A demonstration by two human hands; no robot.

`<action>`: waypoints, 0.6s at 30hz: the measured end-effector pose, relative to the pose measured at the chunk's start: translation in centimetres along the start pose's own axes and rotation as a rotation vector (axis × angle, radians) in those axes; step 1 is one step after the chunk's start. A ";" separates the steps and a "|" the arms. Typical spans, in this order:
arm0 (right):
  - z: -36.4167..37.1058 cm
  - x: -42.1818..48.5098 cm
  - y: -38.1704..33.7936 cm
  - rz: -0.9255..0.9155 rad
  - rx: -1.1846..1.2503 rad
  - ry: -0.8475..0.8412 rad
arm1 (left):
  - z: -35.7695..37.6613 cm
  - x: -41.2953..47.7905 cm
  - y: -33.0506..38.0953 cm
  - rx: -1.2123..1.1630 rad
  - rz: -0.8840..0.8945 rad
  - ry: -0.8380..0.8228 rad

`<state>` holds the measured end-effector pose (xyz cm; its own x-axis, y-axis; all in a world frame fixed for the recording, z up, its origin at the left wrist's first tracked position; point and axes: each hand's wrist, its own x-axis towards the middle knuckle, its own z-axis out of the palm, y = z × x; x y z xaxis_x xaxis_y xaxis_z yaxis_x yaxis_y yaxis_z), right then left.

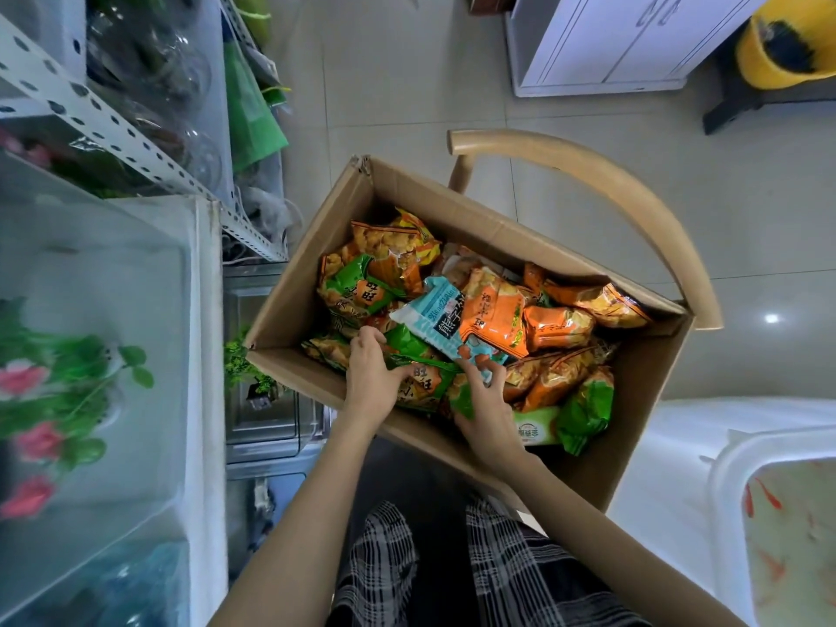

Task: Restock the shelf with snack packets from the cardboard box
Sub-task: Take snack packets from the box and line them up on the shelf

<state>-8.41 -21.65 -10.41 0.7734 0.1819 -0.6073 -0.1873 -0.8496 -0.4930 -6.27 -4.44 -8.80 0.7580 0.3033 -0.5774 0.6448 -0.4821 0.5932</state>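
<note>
An open cardboard box (289, 305) rests on a wooden chair, filled with several orange and green snack packets (556, 328). A light blue packet (436, 316) lies on top in the middle. Both my hands are inside the box at its near side. My left hand (371, 377) grips a green and orange packet (423, 377) by its left edge. My right hand (484, 400) closes on the near end of the light blue packet, with a green packet under its palm. The metal shelf (113, 124) stands to the left.
A curved wooden chair back (601, 183) arcs behind the box. Glass tanks with artificial plants (68, 391) sit at left. A white cabinet (606, 43) and yellow bucket (787, 43) stand far back. A white tub with fish (791, 536) is at right.
</note>
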 end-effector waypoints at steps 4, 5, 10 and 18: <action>-0.2 -0.2 0.3 -0.010 0.064 0.020 | -0.6 0.5 0.0 -0.081 -0.013 -0.092; -0.2 -0.3 0.3 -0.012 0.083 0.030 | -0.8 0.5 0.1 -0.088 -0.012 -0.103; -0.8 0.0 0.2 0.000 0.115 0.076 | -1.3 0.6 0.3 -0.209 -0.023 -0.054; -0.3 -0.2 -0.4 0.001 0.065 -0.024 | -2.0 1.6 -0.5 -0.405 -0.111 0.018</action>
<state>-8.26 -21.48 -9.87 0.7585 0.1934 -0.6223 -0.2280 -0.8158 -0.5315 -5.18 -2.06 -8.88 0.6808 0.3515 -0.6426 0.7067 -0.0843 0.7025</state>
